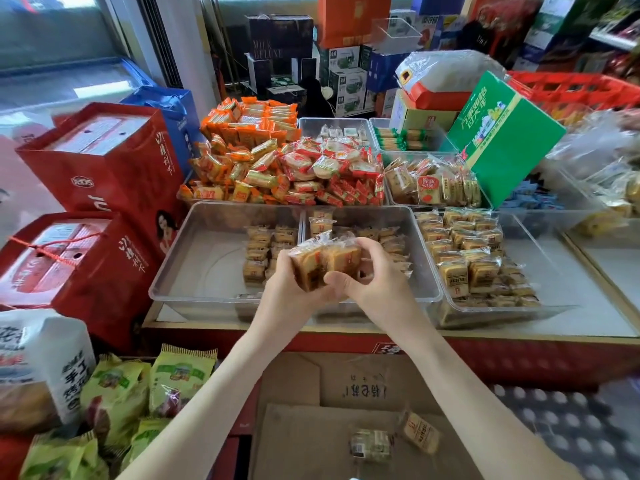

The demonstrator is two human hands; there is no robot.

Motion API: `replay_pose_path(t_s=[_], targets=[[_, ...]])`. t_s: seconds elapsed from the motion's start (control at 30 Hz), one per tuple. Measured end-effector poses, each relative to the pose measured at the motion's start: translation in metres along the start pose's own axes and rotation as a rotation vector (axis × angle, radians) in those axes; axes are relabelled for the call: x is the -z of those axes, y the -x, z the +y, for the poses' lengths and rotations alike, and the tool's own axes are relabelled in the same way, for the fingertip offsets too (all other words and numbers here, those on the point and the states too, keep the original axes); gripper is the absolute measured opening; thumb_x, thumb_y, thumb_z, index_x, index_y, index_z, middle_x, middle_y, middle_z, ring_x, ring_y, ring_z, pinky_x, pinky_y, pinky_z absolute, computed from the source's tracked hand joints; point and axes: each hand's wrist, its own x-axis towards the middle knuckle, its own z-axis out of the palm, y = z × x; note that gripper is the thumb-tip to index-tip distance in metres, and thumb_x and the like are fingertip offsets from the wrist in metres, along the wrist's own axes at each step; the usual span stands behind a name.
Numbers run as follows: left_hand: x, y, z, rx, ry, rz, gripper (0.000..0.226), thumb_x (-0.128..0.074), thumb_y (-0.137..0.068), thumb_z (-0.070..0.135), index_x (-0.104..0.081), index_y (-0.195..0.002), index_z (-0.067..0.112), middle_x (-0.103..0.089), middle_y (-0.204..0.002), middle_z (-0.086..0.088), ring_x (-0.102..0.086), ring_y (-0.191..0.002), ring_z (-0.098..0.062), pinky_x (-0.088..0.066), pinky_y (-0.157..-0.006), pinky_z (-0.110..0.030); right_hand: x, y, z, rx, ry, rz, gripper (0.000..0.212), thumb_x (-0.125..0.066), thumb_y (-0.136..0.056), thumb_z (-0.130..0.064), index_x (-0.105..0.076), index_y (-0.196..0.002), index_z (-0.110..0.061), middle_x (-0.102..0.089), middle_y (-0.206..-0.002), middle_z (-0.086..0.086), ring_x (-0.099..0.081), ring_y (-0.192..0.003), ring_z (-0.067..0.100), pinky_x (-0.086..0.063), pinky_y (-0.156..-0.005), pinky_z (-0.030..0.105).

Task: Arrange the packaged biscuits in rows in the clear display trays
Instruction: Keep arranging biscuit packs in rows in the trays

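I am gripping a short row of packaged biscuits [325, 263] between my left hand [294, 292] and right hand [379, 282], fingers [375, 251] curling round it. I am counting at least two packets. Its long axis is running left to right, above the middle tray [428, 271] of three on the table [571, 323]. Two loose packets [419, 433] are lying on the cardboard [311, 382].

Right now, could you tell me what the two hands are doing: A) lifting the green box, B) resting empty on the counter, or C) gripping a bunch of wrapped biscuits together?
C: the left hand and right hand both curl round the wrapped biscuits, held above the front trays.
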Motion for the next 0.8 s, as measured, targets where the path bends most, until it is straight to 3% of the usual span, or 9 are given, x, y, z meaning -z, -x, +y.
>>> replay_pose_path(t_s=[0.07,0.2,0.3,0.4,0.5,0.63,0.8], targets=[[-0.002,0.004,0.000,-0.021,-0.049,-0.015,0.052,-0.083,-0.075,0.020,-0.045,-0.110,0.016,-0.061,-0.095,0.016,-0.060,-0.073,0.014,-0.046,-0.063,-0.007,-0.002,0.000,0.001,-0.022,0.037,0.030,0.072,-0.071,-0.081,-0.046,-0.042,-0.141,-0.021,-0.053,-0.128,-0.006,-0.049,-0.111,0.007,-0.037,-0.076,-0.001],[-0.002,0.008,-0.004,-0.037,-0.064,-0.033,0.042,-0.080,-0.079,0.019,-0.048,-0.106,0.015,-0.062,-0.093,0.012,-0.059,-0.070,0.015,-0.044,-0.061,-0.006,0.001,0.000,0.000,-0.053,0.025,-0.014,0.073,-0.069,-0.083,-0.048,-0.035,-0.145,-0.031,-0.054,-0.131,-0.005,-0.053,-0.116,0.013,-0.046,-0.095,0.025],[0.005,0.004,-0.008,0.001,-0.035,-0.103,0.040,-0.080,-0.078,0.026,-0.052,-0.107,0.022,-0.066,-0.095,0.005,-0.061,-0.077,0.002,-0.050,-0.067,-0.018,0.012,-0.004,-0.005,-0.013,0.029,-0.126,0.057,-0.056,-0.085,-0.055,-0.045,-0.138,-0.038,-0.053,-0.128,-0.009,-0.051,-0.117,0.009,-0.047,-0.101,0.036],[0.013,0.000,-0.016,0.083,-0.011,-0.217,0.051,-0.078,-0.063,0.040,-0.057,-0.108,0.030,-0.070,-0.101,0.002,-0.067,-0.096,-0.018,-0.058,-0.086,-0.039,0.028,-0.013,-0.011,-0.011,0.041,-0.167,0.020,-0.058,-0.095,-0.033,-0.063,-0.114,-0.031,-0.060,-0.112,-0.010,-0.056,-0.103,0.005,-0.048,-0.088,0.025],[0.017,-0.002,-0.021,0.097,-0.002,-0.292,0.056,-0.077,-0.058,0.043,-0.059,-0.109,0.033,-0.071,-0.107,0.001,-0.067,-0.103,-0.021,-0.055,-0.093,-0.047,0.040,-0.021,-0.016,-0.032,0.135,-0.280,0.013,-0.064,-0.093,-0.021,-0.064,-0.104,-0.027,-0.065,-0.092,-0.008,-0.060,-0.087,0.005,-0.045,-0.072,0.019],[0.017,-0.002,-0.026,0.149,0.069,-0.351,0.060,-0.079,-0.057,0.038,-0.059,-0.113,0.027,-0.071,-0.109,-0.002,-0.068,-0.104,-0.020,-0.057,-0.090,-0.041,0.047,-0.023,-0.014,-0.024,0.214,-0.303,0.011,-0.065,-0.092,-0.016,-0.067,-0.092,-0.027,-0.063,-0.081,-0.010,-0.057,-0.069,-0.003,-0.041,-0.062,0.014],[0.017,0.000,-0.032,0.186,0.147,-0.355,0.054,-0.076,-0.067,0.025,-0.057,-0.117,0.022,-0.071,-0.110,-0.006,-0.069,-0.103,-0.022,-0.058,-0.079,-0.035,0.045,-0.019,-0.010,-0.047,0.202,-0.332,0.006,-0.065,-0.092,-0.022,-0.070,-0.093,-0.025,-0.068,-0.089,-0.011,-0.062,-0.081,0.000,-0.045,-0.071,0.017]])
